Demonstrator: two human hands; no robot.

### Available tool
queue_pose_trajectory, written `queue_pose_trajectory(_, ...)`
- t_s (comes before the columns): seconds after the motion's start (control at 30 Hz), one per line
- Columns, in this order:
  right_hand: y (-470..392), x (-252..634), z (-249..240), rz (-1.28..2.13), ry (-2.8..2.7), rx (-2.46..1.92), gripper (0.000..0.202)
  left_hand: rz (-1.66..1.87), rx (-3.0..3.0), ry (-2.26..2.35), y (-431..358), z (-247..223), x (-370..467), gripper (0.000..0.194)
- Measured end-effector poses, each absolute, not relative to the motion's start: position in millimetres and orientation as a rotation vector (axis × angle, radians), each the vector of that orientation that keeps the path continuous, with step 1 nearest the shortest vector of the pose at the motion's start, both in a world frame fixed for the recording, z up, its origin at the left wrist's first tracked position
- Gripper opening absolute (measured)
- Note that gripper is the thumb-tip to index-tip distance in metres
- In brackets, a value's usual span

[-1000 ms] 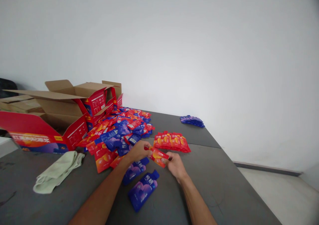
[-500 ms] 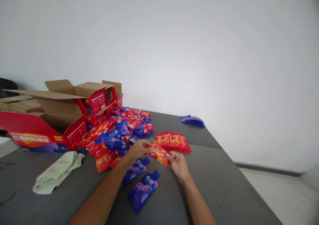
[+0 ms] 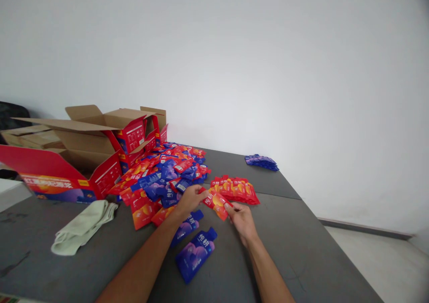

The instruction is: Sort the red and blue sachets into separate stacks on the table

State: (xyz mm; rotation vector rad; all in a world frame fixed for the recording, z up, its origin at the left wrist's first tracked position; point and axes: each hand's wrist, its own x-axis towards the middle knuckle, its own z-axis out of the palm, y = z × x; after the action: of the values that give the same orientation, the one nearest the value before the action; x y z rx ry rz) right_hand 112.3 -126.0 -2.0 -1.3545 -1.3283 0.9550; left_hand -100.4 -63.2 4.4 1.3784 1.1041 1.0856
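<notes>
A red pouch (image 3: 216,203) with orange fruit printed on it is stretched between my two hands above the dark table. My left hand (image 3: 192,200) pinches its spout end, and my right hand (image 3: 241,220) grips the opposite end. Just behind it lies an overlapping row of red pouches (image 3: 236,189). Nearer me are two blue pouches, one fully visible (image 3: 196,254) and the other (image 3: 187,226) partly covered by my left forearm. To the left spreads a mixed heap of red and blue pouches (image 3: 167,171).
Open red cardboard boxes (image 3: 107,175) stand along the left side. A folded pale green cloth (image 3: 83,227) lies in front of them. Toward the back right edge rests a stack of blue pouches (image 3: 262,162). A white wall (image 3: 234,61) rises behind the table (image 3: 268,245).
Both hands still hold the red pouch, which is tilted slightly differently now. The whole view has shifted a little, with the scene appearing slightly further right.
</notes>
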Motion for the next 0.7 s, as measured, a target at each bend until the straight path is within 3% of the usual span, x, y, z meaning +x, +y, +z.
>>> queue_pose_trajectory(0.17,-124.7,111.3,-5.6,1.06,-1.251,-1.264,0.045,0.88,1.244,1.022,-66.3,1.2,-96.7,0.04)
queue_pose_trajectory(0.43,-124.2,105.6,-2.4,1.121,-1.221,-1.265,0.047,1.067,1.377,1.306,-62.5,2.1,-84.5,0.038)
queue_pose_trajectory(0.7,-120.9,98.6,-3.8,1.095,-1.02,-1.139,0.058,1.01,1.222,0.99,-77.3,-1.2,-45.6,0.031)
